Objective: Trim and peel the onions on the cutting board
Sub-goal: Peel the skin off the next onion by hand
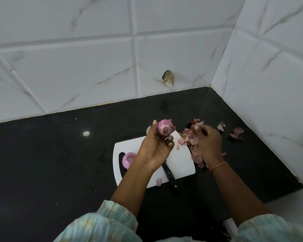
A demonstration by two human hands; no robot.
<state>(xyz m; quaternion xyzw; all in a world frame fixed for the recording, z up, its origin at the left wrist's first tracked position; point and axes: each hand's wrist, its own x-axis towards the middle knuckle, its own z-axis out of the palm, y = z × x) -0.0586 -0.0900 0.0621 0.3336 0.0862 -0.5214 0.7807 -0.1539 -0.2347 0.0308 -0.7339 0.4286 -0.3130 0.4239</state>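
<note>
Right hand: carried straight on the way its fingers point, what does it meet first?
Probably the heap of onion skins beside the cutting board; the right hand already holds a peel there. Depth is unclear.

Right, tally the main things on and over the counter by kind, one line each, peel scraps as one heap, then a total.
Onions: 2, one held in the left hand, one on the cutting board
Cutting board: 1
Knife: 1
Heap of peels under the right hand: 1
Total: 5
</note>
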